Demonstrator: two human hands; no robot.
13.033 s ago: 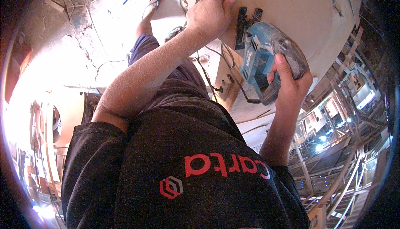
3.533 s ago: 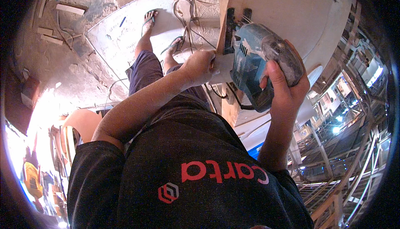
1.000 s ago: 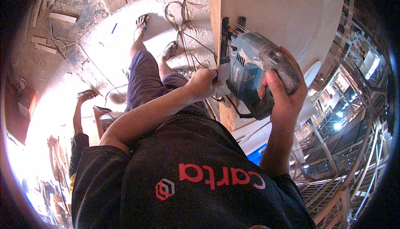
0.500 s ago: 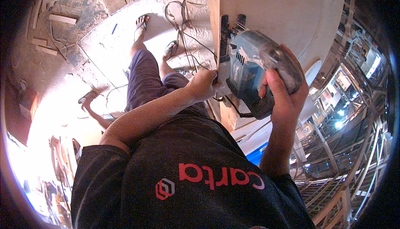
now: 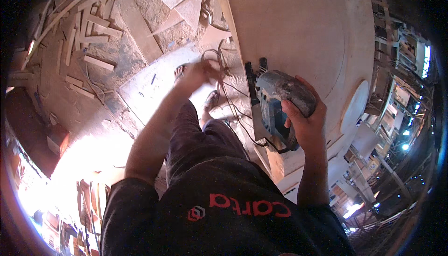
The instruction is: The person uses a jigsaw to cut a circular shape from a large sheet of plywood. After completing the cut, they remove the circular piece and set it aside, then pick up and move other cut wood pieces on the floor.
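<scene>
My right hand [image 5: 308, 121] is closed around the dusty blue and grey jigsaw [image 5: 271, 108], whose black base lies at the left edge of a large pale plywood sheet [image 5: 294, 27]. A curved line is drawn across the sheet. My left hand [image 5: 201, 73] is off the sheet, to the upper left of the jigsaw, over the floor beside looping dark cables [image 5: 226, 95]; it is smeared by motion and its fingers cannot be made out.
Wood offcuts [image 5: 98, 60] and curved scraps [image 5: 179, 4] litter the dusty floor. A pale panel [image 5: 144, 83] lies under my sandalled feet. A small oval board [image 5: 354, 104] rests at the sheet's right side, with timber clutter beyond.
My left hand has left the jigsaw's side and moved up and leftward. The view has shifted, showing more floor. The other person's limbs seen earlier at the left are gone from view.
</scene>
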